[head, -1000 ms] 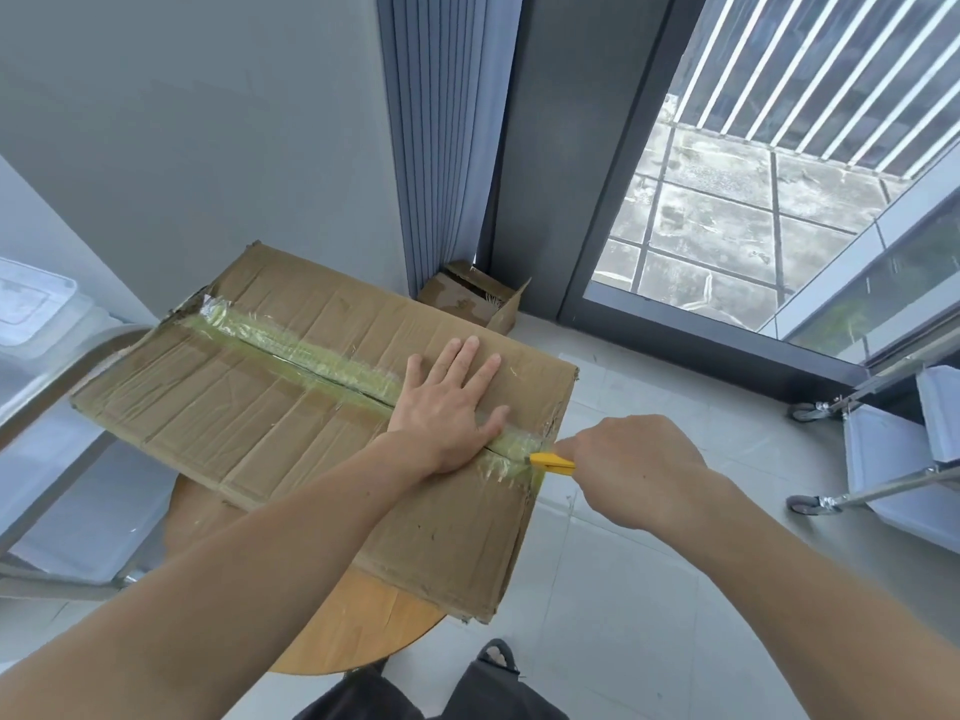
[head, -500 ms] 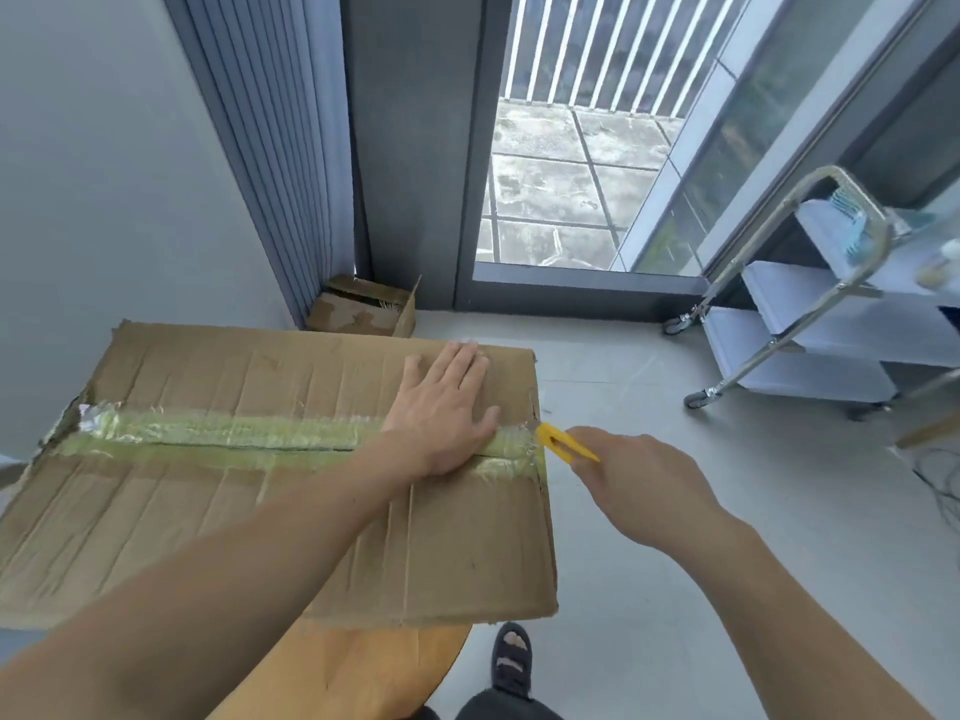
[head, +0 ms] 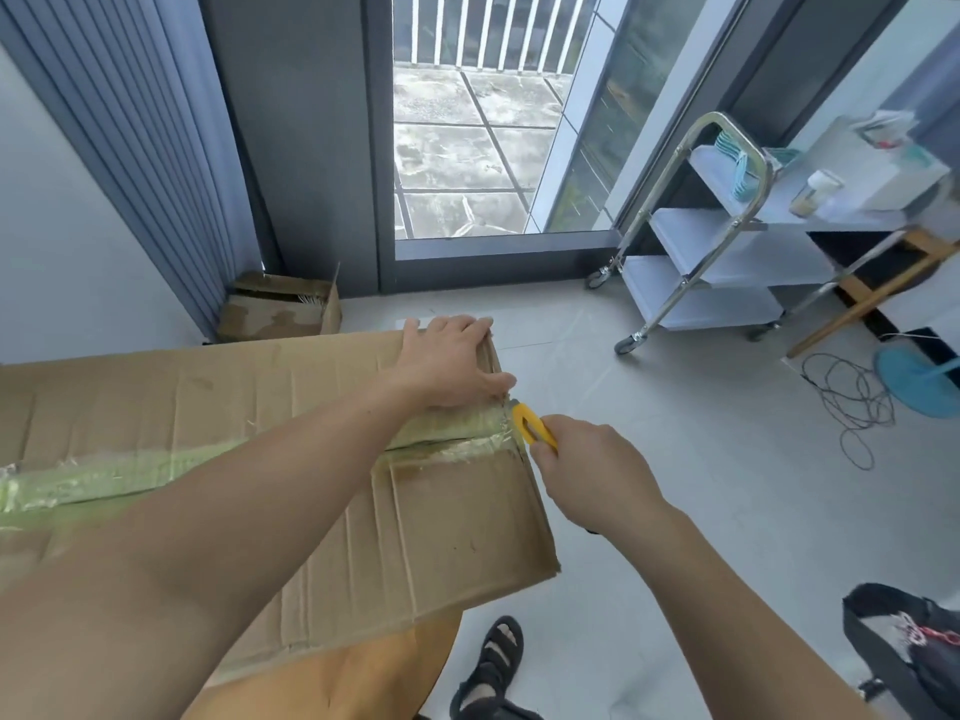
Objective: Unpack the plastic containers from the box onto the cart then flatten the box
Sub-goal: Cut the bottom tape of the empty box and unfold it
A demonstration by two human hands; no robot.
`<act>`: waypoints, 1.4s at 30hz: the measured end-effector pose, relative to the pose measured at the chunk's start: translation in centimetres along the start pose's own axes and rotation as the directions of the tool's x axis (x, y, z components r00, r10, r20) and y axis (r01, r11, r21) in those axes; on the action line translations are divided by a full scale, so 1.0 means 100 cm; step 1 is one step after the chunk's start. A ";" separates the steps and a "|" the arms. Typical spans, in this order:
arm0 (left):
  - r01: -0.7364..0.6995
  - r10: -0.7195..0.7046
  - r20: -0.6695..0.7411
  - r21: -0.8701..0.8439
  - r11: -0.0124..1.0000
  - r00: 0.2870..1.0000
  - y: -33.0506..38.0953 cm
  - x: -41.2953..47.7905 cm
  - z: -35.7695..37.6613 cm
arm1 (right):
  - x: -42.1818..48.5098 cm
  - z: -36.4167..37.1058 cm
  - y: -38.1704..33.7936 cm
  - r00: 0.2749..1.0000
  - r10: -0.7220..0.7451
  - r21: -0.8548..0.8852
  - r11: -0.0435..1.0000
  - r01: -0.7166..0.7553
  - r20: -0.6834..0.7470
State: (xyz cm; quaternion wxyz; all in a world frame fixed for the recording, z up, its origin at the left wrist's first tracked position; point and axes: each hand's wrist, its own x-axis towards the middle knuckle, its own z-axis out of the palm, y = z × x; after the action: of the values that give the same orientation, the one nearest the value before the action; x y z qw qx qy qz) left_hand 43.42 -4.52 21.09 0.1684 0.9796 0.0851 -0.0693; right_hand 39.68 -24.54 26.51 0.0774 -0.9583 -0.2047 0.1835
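A large cardboard box point(head: 249, 407) lies on a round wooden table point(head: 363, 672), its top seam sealed with greenish clear tape point(head: 104, 480). My left hand point(head: 447, 366) lies on the box's far right corner, fingers curled over the far edge. My right hand point(head: 587, 470) grips a yellow box cutter point(head: 530, 428), whose tip is at the right end of the taped seam. A steel cart point(head: 727, 241) with white shelves stands at the right by the glass door. No plastic containers are visible.
A small open cardboard box point(head: 280, 309) sits on the floor by the wall corner. Black cable point(head: 852, 402) and a blue fan base point(head: 919, 381) lie on the right floor. A black bag point(head: 914, 652) is at the lower right. My sandalled foot point(head: 493, 662) is below the table.
My left hand has slid from the seam to the box's far right corner. The cutter stays at the seam's right end. The view has swung right, showing the cart more fully.
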 end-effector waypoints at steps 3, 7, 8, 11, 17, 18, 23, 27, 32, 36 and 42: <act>-0.002 0.002 0.008 -0.026 1.000 1.000 -0.003 0.003 -0.002 | 0.004 -0.001 -0.005 1.000 0.007 -0.027 1.000 -0.007 0.012; -0.007 0.007 0.000 -0.023 1.000 1.000 -0.003 0.006 -0.001 | 0.010 -0.005 -0.011 1.000 0.022 -0.054 0.998 -0.021 0.015; -0.008 0.008 -0.004 -0.020 1.000 1.000 -0.003 0.007 0.000 | 0.011 -0.005 -0.013 0.999 0.028 -0.060 0.998 -0.026 0.024; -0.012 0.012 -0.010 -0.013 1.000 1.000 -0.003 0.008 0.002 | 0.014 -0.005 -0.020 0.998 0.055 -0.118 0.992 -0.050 0.040; -0.031 0.031 -0.007 -0.003 1.000 0.999 -0.007 0.009 0.004 | 0.009 -0.008 -0.033 0.997 0.069 -0.168 0.984 -0.063 0.034; -0.033 0.033 -0.005 -0.003 0.999 0.999 -0.007 0.009 0.004 | 0.008 -0.008 -0.034 0.997 0.073 -0.170 0.983 -0.066 0.031; -0.046 0.046 0.009 0.021 0.999 0.999 -0.007 0.009 0.005 | 0.003 -0.007 -0.043 0.997 0.069 -0.229 0.971 -0.061 0.027; -0.046 0.046 -0.002 0.016 0.999 0.999 -0.009 0.010 0.006 | 0.005 -0.009 -0.053 0.996 0.067 -0.260 0.964 -0.052 0.050; -0.043 0.044 -0.006 0.025 0.999 0.999 -0.008 0.011 0.006 | 0.009 -0.013 -0.058 0.994 0.075 -0.276 0.960 -0.049 0.085; -0.057 0.057 -0.006 0.041 0.998 0.998 -0.005 0.009 0.007 | 0.007 -0.018 -0.056 0.990 0.091 -0.297 0.953 -0.056 0.105; -0.061 0.062 -0.022 0.037 0.997 0.998 -0.010 0.007 0.009 | 0.003 -0.019 -0.057 0.992 0.077 -0.315 0.948 -0.042 0.100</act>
State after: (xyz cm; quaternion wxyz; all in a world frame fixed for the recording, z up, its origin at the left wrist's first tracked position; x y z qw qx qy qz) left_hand 43.81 -3.83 19.79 0.1515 0.9854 0.0557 -0.0541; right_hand 38.59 -19.41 29.42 -0.0921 -0.9526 -0.2062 0.2039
